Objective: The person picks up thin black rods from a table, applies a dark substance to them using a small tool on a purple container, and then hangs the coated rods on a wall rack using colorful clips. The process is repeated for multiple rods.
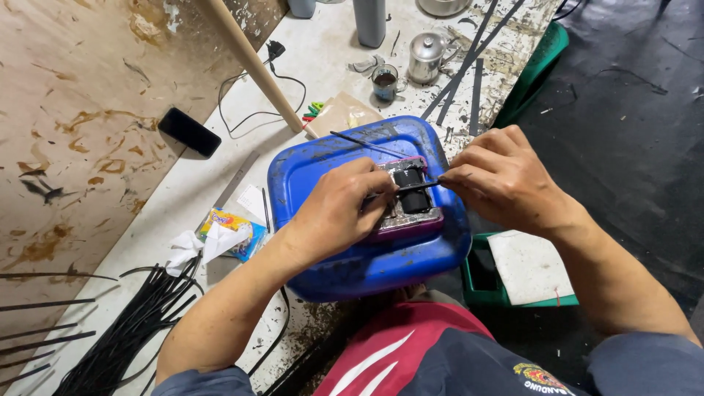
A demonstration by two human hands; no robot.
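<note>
A blue plastic jerrycan (345, 257) lies on its side across my lap. On top of it rests a small metal tray with a purple rim (411, 224) holding a black roll (413, 196). My left hand (334, 213) and my right hand (502, 176) meet over the tray, both pinching a thin black strip (414, 188) stretched between their fingertips. Another thin black strip (363, 143) lies on the can's far side.
A bundle of black strips (125, 330) lies at the lower left. A snack packet and tissue (224, 235), a black phone (189, 132), a wooden pole (253, 62), a cup (385, 81) and a steel kettle (427, 57) sit on the white surface. A green box (480, 282) stands at my right.
</note>
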